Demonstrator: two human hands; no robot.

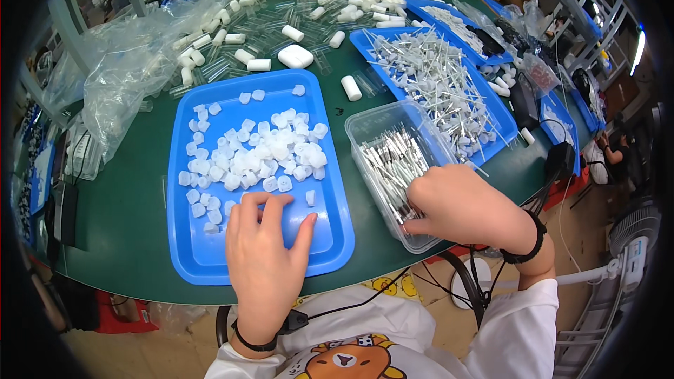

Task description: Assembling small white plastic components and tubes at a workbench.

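White and silvery thin rods (393, 165): a dense bundle in an open clear container (385, 116), long axes slanting, mostly away from me. They lie beneath and forward-left of my right hand (460, 200), the nearer of the two.

Right grip: lowered over the container's near end, fingers curled, thumb down by the rods. Fingertips hidden; I cannot tell whether they pinch a rod.

Translucent white caps (263, 151): small, loosely heaped, in a blue tray (203, 256) left of the container. One stray cap (310, 198) sits just beyond my left thumb.

Left grip: my left hand (263, 253), over the tray's near half, fingers bent, thumb spread well apart from them, no cap visible between; contact with the heap unclear.

Beyond the container, to the right: stemmed pieces (435, 84), tangled, in a second blue tray (511, 130).

Farther off: white stoppers (293, 33), a rounded white case (295, 57).

Beneath all: green surface (126, 203).
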